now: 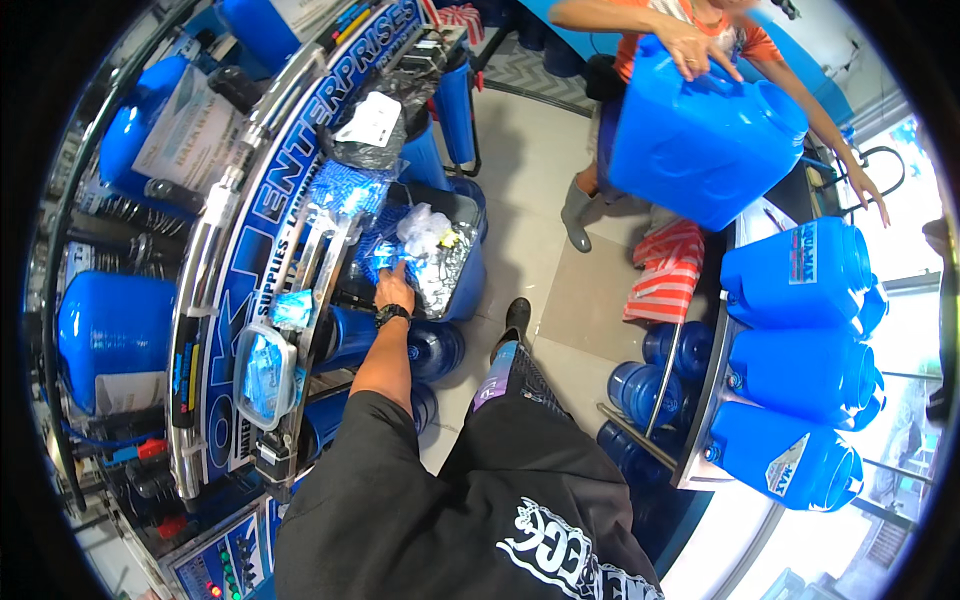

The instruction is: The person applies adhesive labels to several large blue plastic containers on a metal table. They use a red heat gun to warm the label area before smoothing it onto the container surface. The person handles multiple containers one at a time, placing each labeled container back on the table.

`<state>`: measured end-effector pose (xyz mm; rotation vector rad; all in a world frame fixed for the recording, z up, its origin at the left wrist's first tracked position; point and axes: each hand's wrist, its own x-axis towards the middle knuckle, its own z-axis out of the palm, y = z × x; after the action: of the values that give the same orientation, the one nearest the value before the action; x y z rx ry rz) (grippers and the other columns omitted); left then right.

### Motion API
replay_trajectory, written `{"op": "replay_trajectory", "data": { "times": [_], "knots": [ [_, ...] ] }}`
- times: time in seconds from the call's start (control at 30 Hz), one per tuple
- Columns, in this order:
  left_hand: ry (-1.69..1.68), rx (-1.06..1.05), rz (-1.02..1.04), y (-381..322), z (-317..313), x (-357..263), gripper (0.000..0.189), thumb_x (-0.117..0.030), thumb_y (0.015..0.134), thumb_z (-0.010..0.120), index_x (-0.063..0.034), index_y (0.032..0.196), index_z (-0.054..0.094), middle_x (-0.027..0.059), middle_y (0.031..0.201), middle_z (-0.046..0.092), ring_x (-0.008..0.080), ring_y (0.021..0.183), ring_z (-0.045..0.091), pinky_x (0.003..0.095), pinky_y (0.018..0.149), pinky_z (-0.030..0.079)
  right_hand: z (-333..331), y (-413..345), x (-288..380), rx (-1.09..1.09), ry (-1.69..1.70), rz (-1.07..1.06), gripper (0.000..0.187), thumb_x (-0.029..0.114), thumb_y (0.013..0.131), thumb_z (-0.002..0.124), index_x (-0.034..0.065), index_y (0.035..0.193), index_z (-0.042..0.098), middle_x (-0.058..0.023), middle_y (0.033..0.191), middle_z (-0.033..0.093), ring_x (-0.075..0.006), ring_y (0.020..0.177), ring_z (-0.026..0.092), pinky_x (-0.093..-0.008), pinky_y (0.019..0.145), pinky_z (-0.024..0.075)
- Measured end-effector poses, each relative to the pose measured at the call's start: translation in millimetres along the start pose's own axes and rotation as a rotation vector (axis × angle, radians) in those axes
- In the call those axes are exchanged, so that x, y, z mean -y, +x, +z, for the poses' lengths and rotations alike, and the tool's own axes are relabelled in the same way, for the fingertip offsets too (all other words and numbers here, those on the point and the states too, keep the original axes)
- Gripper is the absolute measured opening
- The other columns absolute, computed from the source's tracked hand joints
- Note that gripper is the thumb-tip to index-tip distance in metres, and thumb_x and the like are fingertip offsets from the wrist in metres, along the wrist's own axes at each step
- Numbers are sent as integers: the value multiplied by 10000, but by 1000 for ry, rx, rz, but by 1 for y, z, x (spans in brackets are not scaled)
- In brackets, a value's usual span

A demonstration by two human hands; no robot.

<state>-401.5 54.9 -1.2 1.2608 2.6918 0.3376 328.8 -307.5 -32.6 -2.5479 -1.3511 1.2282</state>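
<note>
My left hand (395, 286), with a dark watch on its wrist, reaches down into a blue bin (466, 279) beside the filter rack. Its fingertips touch crumpled blue-and-white plastic (386, 255) in the bin; whether they grip it is hidden. Close by in the bin lie a clump of whitish clear plastic (424, 229) and a piece of yellow material (450, 238). A silvery, shiny plastic lining (442, 285) covers part of the inside. My right hand is out of view.
A clear tub of blue-and-white packets (264, 375) sits on the rack ledge. Blue water-filter housings (454, 109) hang below. Across the floor, a person (690, 45) holds a large blue water container (697, 135). Several similar containers (795, 375) stand on the right-hand counter (701, 442), above round bottles (645, 394).
</note>
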Motion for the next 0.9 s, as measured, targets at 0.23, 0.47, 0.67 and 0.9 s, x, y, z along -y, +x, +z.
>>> {"op": "replay_trajectory", "data": {
  "times": [0.23,0.47,0.67,0.9],
  "knots": [
    [-5,-148,-25,11,1,-13,344,-230,954,587,-203,1294,632,220,1057,610,403,931,661,510,773,547,-10,-52,30,-37,53,80,316,264,846,711,20,1046,685,-229,951,718,-370,956,694,-416,780,525],
    [-42,-140,-118,15,0,-15,149,-177,858,706,-180,993,770,151,1039,624,346,887,671,454,755,552,4,-70,33,-63,92,104,308,263,852,708,23,1043,691,-216,947,725,-348,950,704,-413,771,530],
    [-20,-136,-41,13,-6,-7,224,-177,849,726,-175,1073,739,152,1120,588,359,963,647,462,796,550,24,-72,19,-89,140,90,300,263,858,706,25,1041,696,-206,944,730,-329,945,712,-410,764,534],
    [27,-90,15,9,-7,-4,247,-225,877,721,-203,1121,751,150,1146,575,340,992,635,452,820,543,34,-81,11,-117,230,39,303,266,866,701,26,1049,700,-196,942,735,-312,940,721,-408,762,538]
  ]
}}
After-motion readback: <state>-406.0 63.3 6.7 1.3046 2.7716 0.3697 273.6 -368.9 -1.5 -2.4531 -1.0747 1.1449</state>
